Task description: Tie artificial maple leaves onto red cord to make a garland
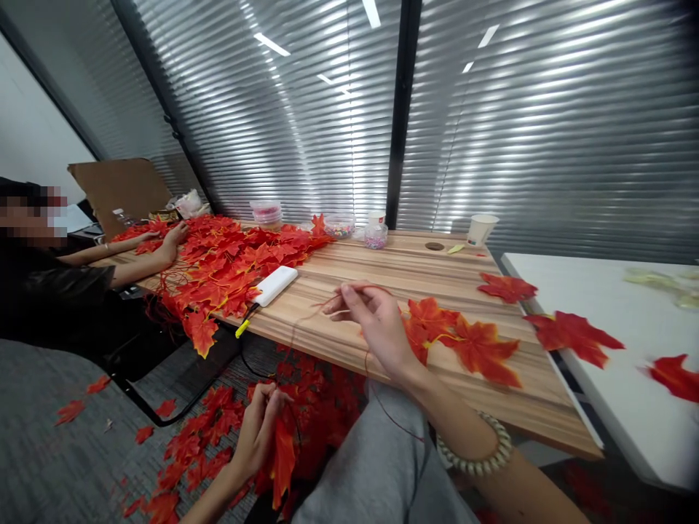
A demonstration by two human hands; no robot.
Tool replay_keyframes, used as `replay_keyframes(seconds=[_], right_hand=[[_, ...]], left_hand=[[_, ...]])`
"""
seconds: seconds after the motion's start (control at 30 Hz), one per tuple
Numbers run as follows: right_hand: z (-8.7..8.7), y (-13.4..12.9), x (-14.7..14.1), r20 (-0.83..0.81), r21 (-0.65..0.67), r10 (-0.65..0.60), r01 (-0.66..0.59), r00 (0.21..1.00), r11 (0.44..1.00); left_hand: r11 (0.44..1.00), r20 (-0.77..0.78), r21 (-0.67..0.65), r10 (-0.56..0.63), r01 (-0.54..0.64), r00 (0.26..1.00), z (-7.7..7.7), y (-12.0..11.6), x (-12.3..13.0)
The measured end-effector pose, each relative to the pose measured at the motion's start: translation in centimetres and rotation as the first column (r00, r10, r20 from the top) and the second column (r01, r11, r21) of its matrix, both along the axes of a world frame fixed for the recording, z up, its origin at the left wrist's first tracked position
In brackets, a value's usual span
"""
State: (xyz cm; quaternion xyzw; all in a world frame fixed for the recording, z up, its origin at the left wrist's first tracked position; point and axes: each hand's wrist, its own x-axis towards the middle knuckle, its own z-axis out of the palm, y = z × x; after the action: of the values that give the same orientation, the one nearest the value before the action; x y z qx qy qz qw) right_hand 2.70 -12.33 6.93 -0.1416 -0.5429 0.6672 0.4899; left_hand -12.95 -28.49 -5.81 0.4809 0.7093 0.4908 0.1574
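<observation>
My right hand (pixel 379 324) is raised over the front edge of the wooden table, thumb and fingers pinching a thin red string (pixel 293 335). The string runs down toward my left hand (pixel 261 429), which is closed below the table's edge by my grey-trousered knee. An orange-red artificial maple leaf (pixel 284 455) hangs at the left hand's fingers; exactly how it is gripped cannot be made out. Loose string also dangles under my right wrist. Just behind the right hand, orange maple leaves (pixel 483 349) with yellow veins lie on the table.
A large heap of red leaves (pixel 234 255) covers the table's left part, beside a white power bank (pixel 277 285) with a cable. Another person's hands (pixel 169 244) touch the heap. Tubs (pixel 376 234) and a paper cup (pixel 481 229) stand behind. More leaves (pixel 191 444) litter the carpet.
</observation>
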Motion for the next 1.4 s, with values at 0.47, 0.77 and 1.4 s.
replay_keyframes(seconds=[0.47, 0.77, 1.4], right_hand=[[-8.4, -6.1, -3.0, 0.520, 0.449, -0.018, -0.255, 0.854, 0.856], [-8.2, -6.4, -2.0, 0.627, 0.727, -0.335, -0.373, 0.703, 0.577], [-8.6, -6.7, -2.2, 0.532, 0.630, -0.221, -0.208, 0.817, 0.748]], left_hand=[[0.968, -0.202, -0.133, -0.239, 0.215, 0.950, 3.0, 0.6, 0.4], [0.963, -0.307, -0.129, -0.265, 0.236, 0.914, 4.0, -0.4, -0.8], [0.963, -0.362, -0.161, -0.263, 0.218, 0.894, 4.4, -1.2, -0.8]])
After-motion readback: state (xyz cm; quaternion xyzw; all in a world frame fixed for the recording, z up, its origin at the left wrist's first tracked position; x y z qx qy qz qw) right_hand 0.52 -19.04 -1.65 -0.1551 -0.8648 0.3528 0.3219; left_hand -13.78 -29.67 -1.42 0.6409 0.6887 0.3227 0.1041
